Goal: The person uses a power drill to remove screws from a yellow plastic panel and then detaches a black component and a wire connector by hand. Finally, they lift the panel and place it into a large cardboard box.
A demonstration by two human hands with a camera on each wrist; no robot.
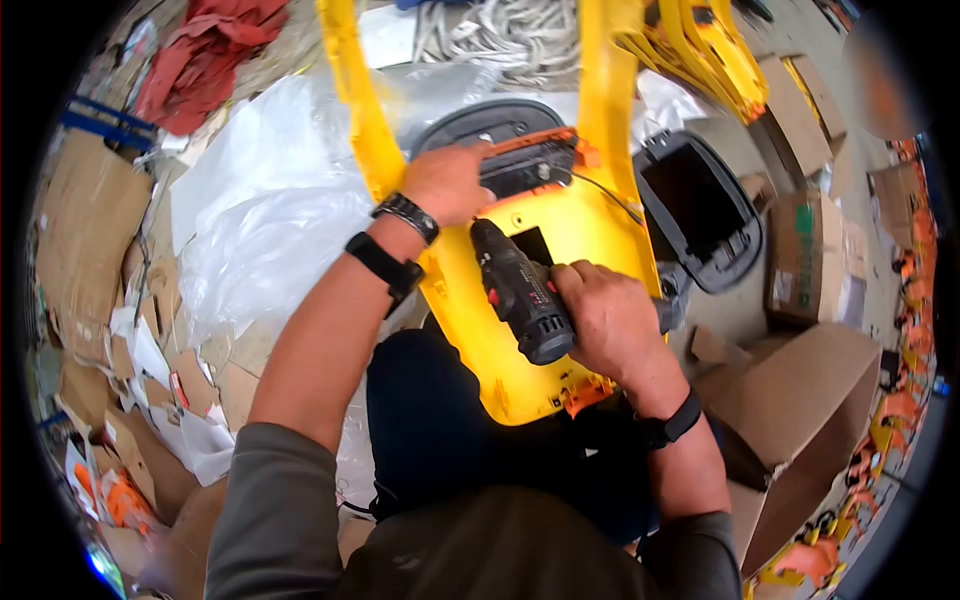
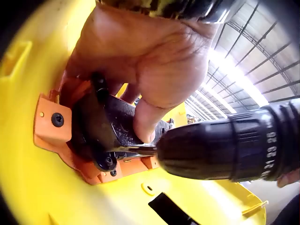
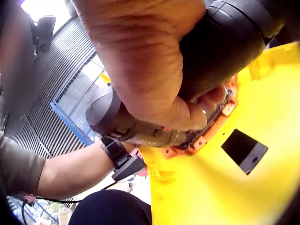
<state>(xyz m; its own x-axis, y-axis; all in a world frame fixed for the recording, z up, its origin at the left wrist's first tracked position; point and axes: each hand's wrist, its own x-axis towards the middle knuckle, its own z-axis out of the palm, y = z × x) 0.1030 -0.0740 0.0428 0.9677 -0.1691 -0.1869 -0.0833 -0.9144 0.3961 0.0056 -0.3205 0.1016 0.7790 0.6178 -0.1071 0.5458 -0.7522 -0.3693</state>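
Note:
A large yellow plastic shell point(image 1: 595, 232) lies across the person's lap, with two long arms reaching away at the far end. Fixed inside it is an orange bracket point(image 2: 49, 133) around a glossy black part point(image 2: 124, 119). The left hand point(image 1: 445, 185) grips that black part, thumb on its near face and other fingers behind, partly hidden. In the right hand point(image 1: 610, 315) is a black cordless drill point(image 1: 525, 295), held by its handle. The drill's chuck point(image 2: 201, 150) points toward the black part near the left thumb, its bit reaching a screw spot at the part's lower edge.
A grey frame with a dark opening point(image 1: 745, 235) leans right of the shell. Cardboard boxes point(image 1: 825, 390) stand at the right, and clear plastic sheeting point(image 1: 250, 230) covers the floor at left. Beyond lie a bundle of pale rope point(image 1: 520, 40) and red cloth point(image 1: 210, 60).

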